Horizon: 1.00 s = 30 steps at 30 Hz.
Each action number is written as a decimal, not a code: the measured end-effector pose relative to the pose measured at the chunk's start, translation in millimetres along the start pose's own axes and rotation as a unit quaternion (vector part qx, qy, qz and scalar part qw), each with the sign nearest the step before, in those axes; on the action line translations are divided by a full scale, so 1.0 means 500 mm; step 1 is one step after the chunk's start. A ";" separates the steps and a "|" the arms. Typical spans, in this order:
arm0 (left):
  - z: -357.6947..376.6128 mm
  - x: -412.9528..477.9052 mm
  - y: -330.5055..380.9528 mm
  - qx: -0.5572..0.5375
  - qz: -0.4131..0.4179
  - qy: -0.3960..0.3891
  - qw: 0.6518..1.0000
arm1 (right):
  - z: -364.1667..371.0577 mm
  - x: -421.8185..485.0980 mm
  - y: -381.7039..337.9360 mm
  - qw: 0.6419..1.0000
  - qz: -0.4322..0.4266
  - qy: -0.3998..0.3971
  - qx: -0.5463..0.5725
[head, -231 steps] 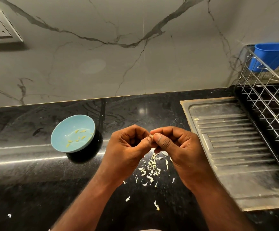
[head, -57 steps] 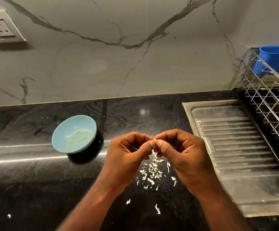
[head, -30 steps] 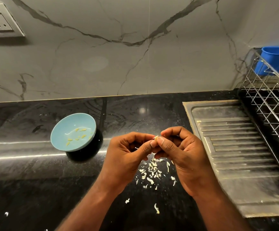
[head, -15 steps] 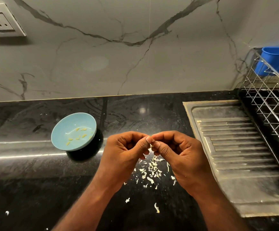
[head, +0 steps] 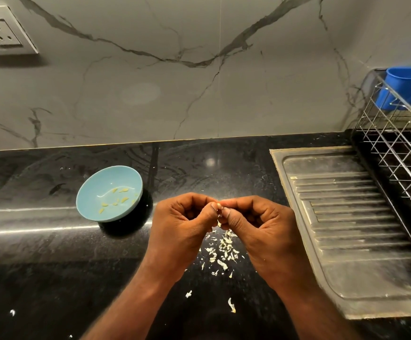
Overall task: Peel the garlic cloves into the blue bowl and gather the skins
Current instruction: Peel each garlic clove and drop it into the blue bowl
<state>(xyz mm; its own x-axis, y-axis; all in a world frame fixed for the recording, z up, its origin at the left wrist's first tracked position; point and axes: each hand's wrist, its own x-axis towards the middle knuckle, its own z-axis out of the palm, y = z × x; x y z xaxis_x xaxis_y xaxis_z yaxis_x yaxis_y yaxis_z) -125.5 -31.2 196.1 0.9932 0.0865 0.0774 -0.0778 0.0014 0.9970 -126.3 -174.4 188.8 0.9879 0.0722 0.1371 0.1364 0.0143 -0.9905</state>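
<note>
Garlic clove, small and pale [head: 219, 209], pinched between both thumbs above the skin pile.

I held it in the air between my left hand [head: 178, 225] and my right hand [head: 263, 224], the fingers of each curled in and the thumb tips pressed together on it, right over the loose heap of papery white skins [head: 224, 249] on the glossy black stone tabletop [head: 52, 253]. The clove was tiny and mostly hidden, so I judged a slip likely: too hard a pick with the nail and it could pop out and drop among the skins. The round light-blue bowl [head: 94, 185] with its few yellowish peeled cloves [head: 116, 201] stood well apart to my left, so carrying the clove over risked a drop. Stray flakes [head: 231, 305] lay away from the heap, and a careless sweep would have scattered more.
</note>
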 end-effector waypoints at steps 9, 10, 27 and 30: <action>0.010 0.000 -0.007 -0.008 0.002 0.032 0.999 | 0.006 0.002 0.003 0.999 0.026 -0.004 0.039; 0.011 -0.001 -0.006 -0.003 0.003 0.028 1.000 | 0.006 0.002 0.005 0.999 0.027 -0.006 0.035; -0.010 0.009 -0.038 0.022 -0.027 0.049 0.998 | 0.026 0.024 0.037 0.919 0.223 -0.018 0.326; -0.026 0.016 -0.066 0.025 -0.047 0.072 0.996 | 0.031 0.033 0.041 0.906 0.239 -0.030 0.349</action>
<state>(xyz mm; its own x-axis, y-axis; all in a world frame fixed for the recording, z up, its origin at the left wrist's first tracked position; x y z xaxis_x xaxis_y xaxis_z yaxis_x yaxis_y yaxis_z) -116.1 -17.7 163.9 0.9732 0.2294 -0.0154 0.0236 -0.0327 0.9992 -108.1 -157.2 170.8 0.9138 0.2890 -0.2855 -0.4049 0.5922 -0.6966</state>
